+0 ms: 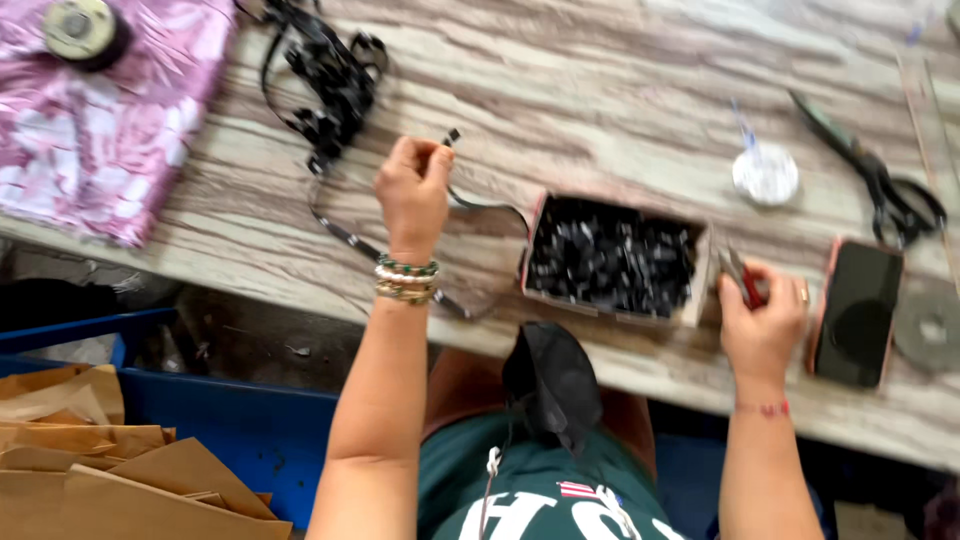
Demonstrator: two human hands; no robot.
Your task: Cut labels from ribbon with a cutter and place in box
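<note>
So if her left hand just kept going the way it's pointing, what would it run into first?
The left hand, pinching a thin black strap, points away from her across the wooden table. The tangled pile of black straps lies slightly left of that line; otherwise it looks free, though depth is unclear.

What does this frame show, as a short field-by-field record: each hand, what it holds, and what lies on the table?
left hand: raised over the table, grip pinched on the end of a thin black strap
right hand: at the table's near edge, closed on a small red-handled tool
between the hands: open box of small black pieces
right of the right hand: dark phone, black scissors
far left: pink patterned cloth
surface: wood-grain table
</note>
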